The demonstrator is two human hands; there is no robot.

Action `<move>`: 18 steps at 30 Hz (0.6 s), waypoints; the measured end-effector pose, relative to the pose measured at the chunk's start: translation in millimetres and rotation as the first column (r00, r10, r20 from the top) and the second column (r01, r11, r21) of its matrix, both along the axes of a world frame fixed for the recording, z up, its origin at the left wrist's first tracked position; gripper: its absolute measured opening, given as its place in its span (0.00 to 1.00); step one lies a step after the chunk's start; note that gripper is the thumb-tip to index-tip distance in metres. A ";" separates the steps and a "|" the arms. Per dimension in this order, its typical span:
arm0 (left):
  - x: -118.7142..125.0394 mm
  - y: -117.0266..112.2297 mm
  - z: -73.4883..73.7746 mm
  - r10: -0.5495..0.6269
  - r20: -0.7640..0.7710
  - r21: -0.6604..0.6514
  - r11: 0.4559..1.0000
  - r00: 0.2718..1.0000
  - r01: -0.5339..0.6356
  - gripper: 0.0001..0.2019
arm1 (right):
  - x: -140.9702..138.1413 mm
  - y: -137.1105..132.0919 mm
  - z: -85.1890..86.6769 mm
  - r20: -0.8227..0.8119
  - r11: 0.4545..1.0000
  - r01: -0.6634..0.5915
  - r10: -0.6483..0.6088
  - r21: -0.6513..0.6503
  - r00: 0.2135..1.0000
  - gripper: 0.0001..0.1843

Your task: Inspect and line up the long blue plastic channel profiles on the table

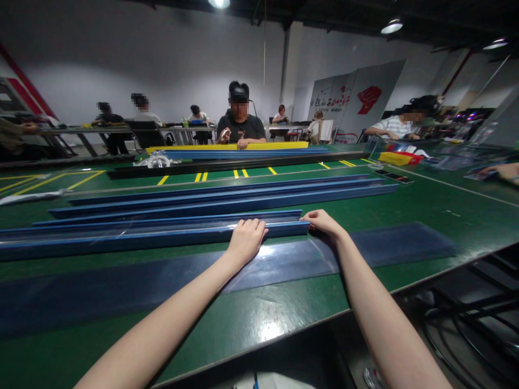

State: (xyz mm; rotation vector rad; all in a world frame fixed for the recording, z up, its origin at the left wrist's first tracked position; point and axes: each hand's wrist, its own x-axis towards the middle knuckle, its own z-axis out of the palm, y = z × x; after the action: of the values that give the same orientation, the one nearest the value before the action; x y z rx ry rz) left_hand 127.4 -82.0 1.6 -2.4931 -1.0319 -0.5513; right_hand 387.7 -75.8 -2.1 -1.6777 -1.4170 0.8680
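A long blue channel profile (pixel 154 237) lies across the green table (pixel 425 210) in front of me, partly wrapped in clear film. My left hand (pixel 245 240) rests on its near wall, fingers curled over the edge. My right hand (pixel 322 221) pinches the profile's right end. A dark blue strip of film (pixel 284 262) lies flat on the table under both wrists. Two more long blue profiles (pixel 227 197) lie parallel just behind.
A person sits across the table behind yellow and blue profiles (pixel 227 146) and a black one (pixel 239 163). Clear tape rolls (pixel 156 160) lie at the left. Another person sits at the right near red and yellow trays (pixel 399 158). A phone (pixel 395 177) lies far right.
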 end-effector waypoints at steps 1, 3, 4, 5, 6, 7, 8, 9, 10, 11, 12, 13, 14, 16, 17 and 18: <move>0.0 0.2 -0.3 0.001 -0.001 0.005 1.000 1.000 -0.001 0.12 | 0.2 0.0 -0.1 0.002 1.000 0.001 -0.001 0.000 1.000 0.15; 0.0 0.4 -0.8 0.002 -0.002 0.012 1.000 1.000 -0.002 0.11 | 0.5 -0.3 0.1 0.010 1.000 0.001 -0.001 -0.002 1.000 0.16; 0.1 0.4 -0.8 0.002 0.000 0.011 1.000 1.000 -0.002 0.11 | 0.5 -0.5 0.2 0.015 1.000 0.002 -0.002 -0.002 1.000 0.16; 0.1 0.4 -0.6 0.002 0.001 0.009 1.000 1.000 -0.002 0.11 | 0.4 -0.7 0.4 0.019 1.000 0.002 -0.002 -0.002 1.000 0.17; 0.2 0.3 -0.4 0.002 0.002 0.007 1.000 1.000 -0.002 0.11 | 0.4 -0.8 0.5 0.023 1.000 0.003 -0.003 0.000 1.000 0.17; 0.2 0.1 -0.1 0.003 0.002 0.005 1.000 1.000 -0.003 0.11 | 0.4 -0.9 0.6 0.025 1.000 0.003 -0.003 0.001 1.000 0.17; 0.3 -0.2 0.3 0.004 0.003 0.001 1.000 1.000 -0.004 0.11 | 0.4 -0.8 0.6 0.026 1.000 0.003 -0.003 0.001 1.000 0.18; 0.4 -0.5 0.7 0.005 0.005 -0.004 1.000 1.000 -0.005 0.11 | 0.4 -0.6 0.5 0.026 1.000 0.003 -0.003 0.001 1.000 0.18; 0.4 -0.8 1.0 0.005 0.009 -0.009 1.000 1.000 -0.005 0.11 | 0.5 -0.4 0.3 0.026 1.000 0.002 -0.002 0.001 1.000 0.18; 0.5 -1.0 1.2 0.003 0.014 -0.014 1.000 1.000 -0.002 0.11 | 0.6 -0.2 0.0 0.027 1.000 0.002 -0.002 0.000 1.000 0.18; 0.5 -1.2 1.4 0.000 0.020 -0.019 1.000 1.000 0.001 0.11 | 0.8 0.1 -0.4 0.027 1.000 0.002 -0.002 0.001 1.000 0.18; 0.5 -1.4 1.5 -0.003 0.025 -0.023 1.000 1.000 0.004 0.11 | 1.0 0.3 -0.8 0.028 1.000 0.002 -0.002 0.002 1.000 0.18; 0.5 -1.4 1.4 -0.005 0.029 -0.024 1.000 1.000 0.006 0.11 | 1.2 0.4 -1.2 0.030 1.000 0.004 -0.005 0.004 1.000 0.18; 0.4 -1.3 1.2 -0.004 0.027 -0.020 1.000 1.000 0.005 0.11 | 1.6 0.6 -1.8 0.034 1.000 0.010 -0.010 0.005 0.999 0.18; 0.4 -1.2 1.1 -0.003 0.022 -0.016 1.000 1.000 0.003 0.11 | 1.7 0.6 -2.0 0.036 1.000 0.011 -0.011 0.004 0.999 0.18; 0.3 -1.1 0.9 0.000 0.016 -0.010 1.000 1.000 0.000 0.12 | 1.9 0.6 -2.1 0.038 1.000 0.009 -0.009 0.003 0.999 0.18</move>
State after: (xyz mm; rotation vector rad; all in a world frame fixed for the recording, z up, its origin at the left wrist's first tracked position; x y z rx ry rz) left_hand 127.7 -83.1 2.5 -2.5015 -1.0432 -0.5677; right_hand 389.6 -75.2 -4.2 -1.7057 -1.4337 0.8332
